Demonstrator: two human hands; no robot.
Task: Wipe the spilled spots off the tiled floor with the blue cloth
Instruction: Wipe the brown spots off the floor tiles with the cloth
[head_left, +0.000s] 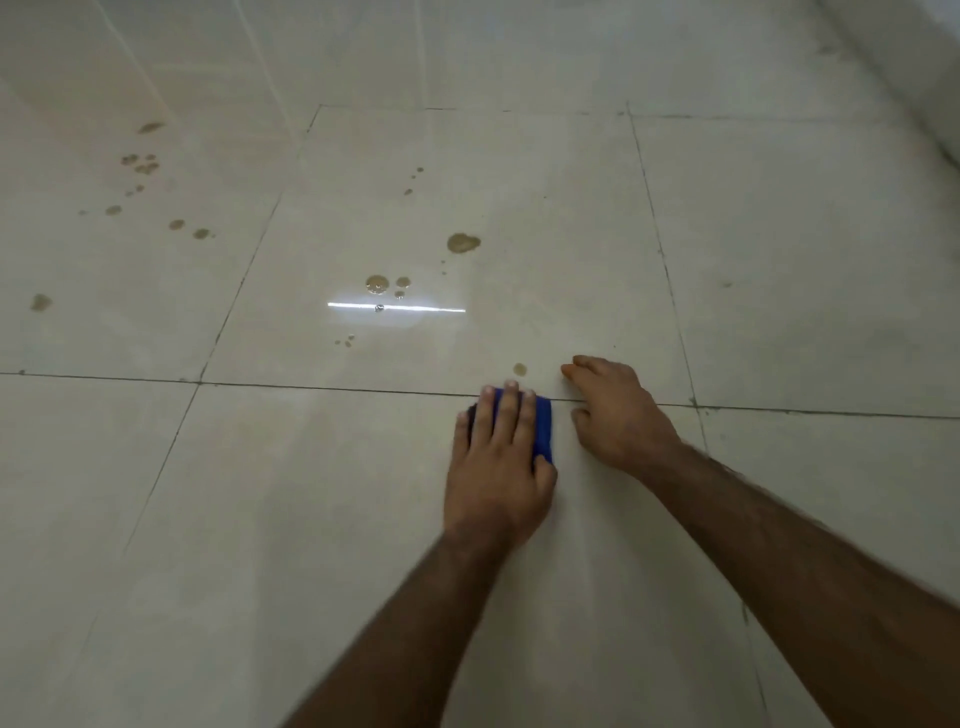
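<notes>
On the far left of the tiled floor (156, 519) a loose scatter of brown spots (148, 167) runs across one tile, with a lone spot (40, 302) nearer the left edge. On the middle tile sit a cluster of round drops (377, 284) beside a bright streak of reflected light (397, 308), and a larger blot (463, 242) further back. All of these look wet and untouched, so the wiping seems barely begun.

Just right of centre, the left hand (498, 462) presses flat on the blue cloth (543, 426), fingers straight and spread over it, thumb alongside its right edge. The cloth is folded small, deep blue, mostly hidden under the palm, and lies across the grout line (337, 388) between two tiles. A single small spot (519, 369) sits just beyond its fingertips, so this is likely the step in hand; the next move calls for a short push forward with steady downward pressure.

To the right, the right hand (615, 415) rests on the floor holding nothing, fingers loosely bent, apparently as a brace. The tiles further right show only a faint mark.
</notes>
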